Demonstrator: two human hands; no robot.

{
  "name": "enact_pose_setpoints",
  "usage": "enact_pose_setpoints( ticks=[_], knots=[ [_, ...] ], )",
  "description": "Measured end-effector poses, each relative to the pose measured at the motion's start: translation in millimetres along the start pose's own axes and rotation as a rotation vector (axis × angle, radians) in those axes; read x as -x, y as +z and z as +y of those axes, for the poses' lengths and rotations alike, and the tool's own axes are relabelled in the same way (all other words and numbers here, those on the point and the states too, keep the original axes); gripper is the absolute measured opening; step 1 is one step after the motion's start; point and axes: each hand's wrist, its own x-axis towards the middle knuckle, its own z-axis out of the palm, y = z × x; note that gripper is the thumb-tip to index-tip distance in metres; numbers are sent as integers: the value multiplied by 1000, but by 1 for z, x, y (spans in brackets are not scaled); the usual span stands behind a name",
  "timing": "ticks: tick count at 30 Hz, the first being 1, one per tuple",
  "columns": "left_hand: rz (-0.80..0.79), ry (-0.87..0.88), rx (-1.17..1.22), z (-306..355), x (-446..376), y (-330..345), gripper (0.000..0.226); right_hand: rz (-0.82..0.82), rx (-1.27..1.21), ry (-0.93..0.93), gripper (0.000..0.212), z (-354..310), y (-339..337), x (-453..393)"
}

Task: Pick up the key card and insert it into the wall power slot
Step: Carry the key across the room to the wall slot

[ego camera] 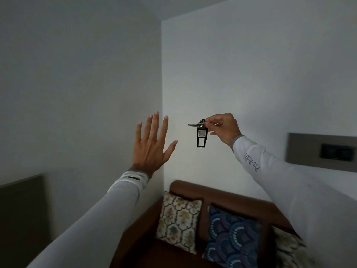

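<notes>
My right hand [224, 128] pinches a key ring from which a black key card tag [201, 137] hangs, with a metal key [194, 124] sticking out to the left. It is held up in the air in front of the white wall. My left hand [151, 146] is raised to the left of the tag, palm towards the wall, fingers spread, holding nothing. A grey wall panel [301, 149] with a dark slot unit [337, 152] sits on the right wall, well to the right of the tag and a little lower.
Below stands a brown sofa [222, 194] in the room corner with a floral cushion [178, 219] and a blue patterned cushion [231, 236]. A dark panel [21, 219] is at the lower left. The room is dim.
</notes>
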Motion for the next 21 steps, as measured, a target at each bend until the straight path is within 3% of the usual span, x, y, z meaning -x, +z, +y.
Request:
enact_pose_setpoints(
  ticks=[10,17,21],
  knots=[
    [12,93,252,293,-44,0,77,152,222,98,7,71,-287,57],
    [-9,179,347,432,-69,-5,78,263,291,177,15,99,-434,91],
    [2,223,392,493,-84,2,78,314,311,198,4,117,-489,96]
  ],
)
